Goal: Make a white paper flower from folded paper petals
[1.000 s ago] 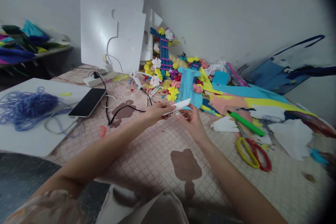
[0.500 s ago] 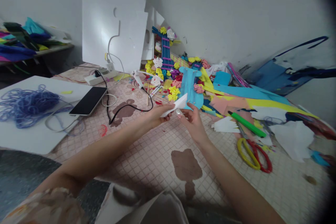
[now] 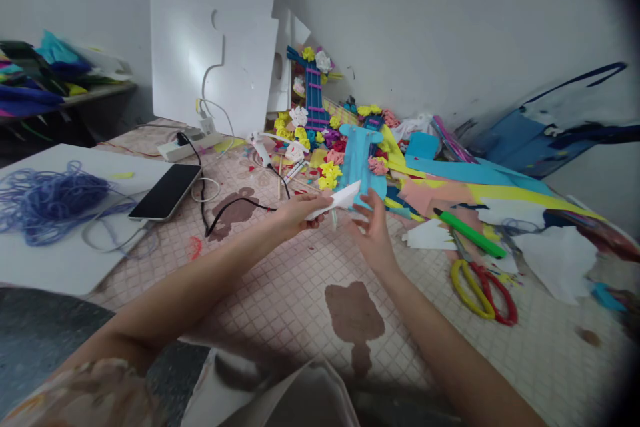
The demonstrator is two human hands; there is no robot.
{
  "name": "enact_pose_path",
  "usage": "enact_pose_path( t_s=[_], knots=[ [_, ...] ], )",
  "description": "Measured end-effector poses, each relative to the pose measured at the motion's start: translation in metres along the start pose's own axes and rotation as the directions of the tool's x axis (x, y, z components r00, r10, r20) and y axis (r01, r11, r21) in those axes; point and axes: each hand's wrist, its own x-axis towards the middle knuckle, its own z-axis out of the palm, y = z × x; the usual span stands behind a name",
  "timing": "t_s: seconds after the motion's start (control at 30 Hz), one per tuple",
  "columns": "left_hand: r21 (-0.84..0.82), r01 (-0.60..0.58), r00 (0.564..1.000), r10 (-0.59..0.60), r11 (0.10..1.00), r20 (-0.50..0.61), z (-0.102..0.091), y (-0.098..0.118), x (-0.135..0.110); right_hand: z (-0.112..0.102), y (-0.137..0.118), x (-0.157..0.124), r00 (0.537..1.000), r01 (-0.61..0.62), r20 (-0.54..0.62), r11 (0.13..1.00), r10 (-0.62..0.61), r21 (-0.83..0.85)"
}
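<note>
My left hand pinches a folded piece of white paper between thumb and fingers above the table. Just right of the paper is my right hand, its fingers curved and apart with nothing visible in them. A small pale, blurred strip shows below the paper's edge; I cannot tell what it is. Behind both hands lies a light blue paper cutout with a scrolled top. Yellow crumpled paper flowers sit beside it.
Red-and-yellow scissors and a green marker lie at right among paper scraps. A glue gun with a black cord is behind my left hand. At left are a phone and tangled blue yarn on white board.
My right thumb and fingers have come away from the white paper and spread apart. My left hand keeps its hold, and the view has shifted slightly.
</note>
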Motion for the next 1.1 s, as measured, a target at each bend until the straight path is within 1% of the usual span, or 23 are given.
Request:
enact_pose_path(
  t_s=[0.03,0.07,0.1,0.13,0.17,0.2,0.23,0.3,0.47,0.53,0.7,0.77,0.83,0.87,1.0,1.1],
  knots=[
    [0.015,-0.007,1.0,0.007,1.0,-0.005,0.0,0.0,0.0,-0.003,-0.002,0.002,0.993,0.101,-0.048,0.988,-0.107,-0.115],
    [0.024,-0.01,1.0,0.01,1.0,-0.011,0.0,0.001,0.0,-0.006,-0.004,0.004,0.971,0.207,-0.071,0.949,-0.23,-0.236],
    [0.031,-0.012,1.0,0.012,0.999,-0.012,0.0,0.001,-0.001,-0.008,-0.006,0.007,0.936,0.308,-0.056,0.886,-0.347,-0.347],
    [0.038,-0.012,1.0,0.012,0.999,-0.009,0.0,0.001,-0.001,-0.009,-0.009,0.01,0.897,0.393,-0.012,0.81,-0.442,-0.435],
    [0.043,-0.009,1.0,0.01,0.999,-0.004,0.0,0.001,-0.001,-0.01,-0.011,0.012,0.861,0.46,0.045,0.738,-0.507,-0.494],
    [0.044,-0.006,1.0,0.006,0.999,0.002,0.0,0.0,-0.001,-0.01,-0.012,0.015,0.832,0.508,0.1,0.679,-0.545,-0.53],
    [0.043,-0.002,1.0,0.002,0.999,0.009,0.001,0.0,-0.001,-0.009,-0.013,0.016,0.813,0.54,0.143,0.639,-0.564,-0.548],
    [0.031,0.011,1.0,-0.012,0.999,0.024,0.002,-0.001,-0.001,-0.007,-0.014,0.018,0.799,0.567,0.192,0.608,-0.57,-0.556],
    [-0.009,0.067,0.997,-0.066,0.998,0.049,0.005,-0.001,-0.004,-0.005,-0.009,0.017,0.801,0.584,0.236,0.631,-0.55,-0.512],
    [-0.021,0.098,0.994,-0.097,0.995,0.048,0.007,0.0,-0.005,-0.007,-0.007,0.017,0.795,0.596,0.256,0.631,-0.55,-0.496],
    [-0.017,0.202,0.979,-0.202,0.979,0.037,0.012,0.003,-0.007,-0.01,-0.003,0.016,0.754,0.65,0.31,0.59,-0.579,-0.48],
    [-0.024,0.233,0.972,-0.232,0.972,0.045,0.012,0.003,-0.007,-0.01,-0.002,0.015,0.731,0.672,0.312,0.565,-0.607,-0.478],
    [-0.036,0.253,0.966,-0.25,0.967,0.069,0.011,0.002,-0.005,-0.011,0.0,0.015,0.722,0.682,0.315,0.555,-0.617,-0.476],
    [-0.042,0.26,0.963,-0.255,0.965,0.086,0.01,0.001,-0.004,-0.011,0.0,0.015,0.726,0.678,0.319,0.562,-0.609,-0.473],
    [-0.055,0.268,0.956,-0.258,0.962,0.14,0.004,0.0,-0.002,-0.012,0.002,0.014,0.771,0.635,0.325,0.619,-0.548,-0.461],
    [-0.037,0.256,0.956,-0.247,0.966,0.16,-0.001,0.002,0.0,-0.013,0.002,0.014,0.771,0.636,0.309,0.641,-0.557,-0.43]
  ],
)
